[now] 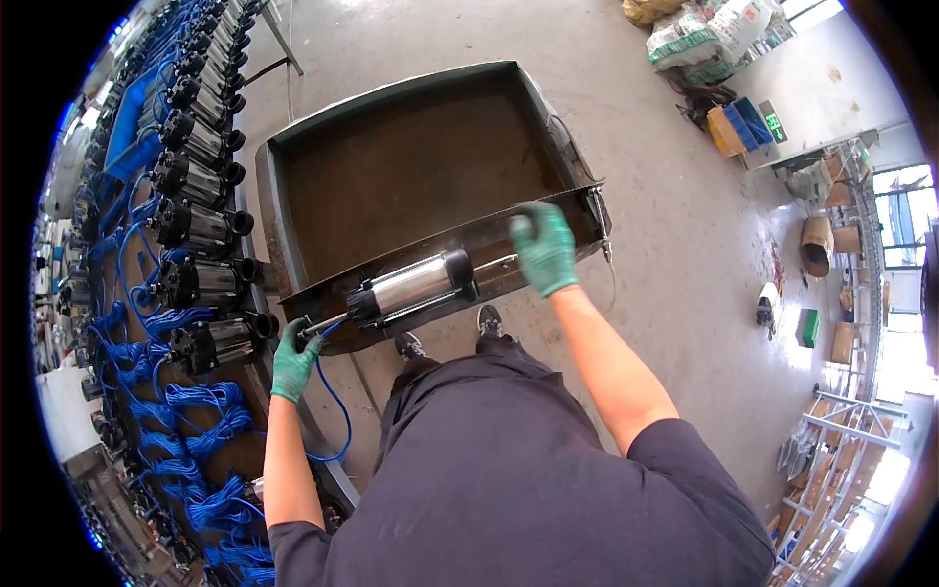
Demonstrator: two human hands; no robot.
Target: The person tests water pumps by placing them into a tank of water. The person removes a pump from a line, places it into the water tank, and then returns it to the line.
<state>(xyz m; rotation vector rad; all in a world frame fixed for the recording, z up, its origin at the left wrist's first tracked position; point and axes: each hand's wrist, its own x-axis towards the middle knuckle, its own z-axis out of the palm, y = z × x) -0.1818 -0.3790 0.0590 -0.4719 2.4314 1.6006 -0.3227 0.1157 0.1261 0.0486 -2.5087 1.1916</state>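
Note:
A pump [411,288] with a shiny silver body and black ends lies along the near rim of a dark metal tank [269,215]. From its left end a short metal rod [329,322] reaches to a black piece, where the fingers of my left hand [291,364] are closed. A blue cable [347,416] loops down beside that hand. My right hand [545,249], also in a green glove, is raised over the tank's near right part. It is close to a thin rod [496,262] at the pump's other end. Motion blur hides its fingers.
On my left, a long bench holds a row of similar pumps [201,225] with coiled blue cables [205,416] and a blue crate [135,122]. My shoes [489,320] stand just before the tank. Sacks [699,39], boxes [743,125] and a metal rack [831,460] stand farther right.

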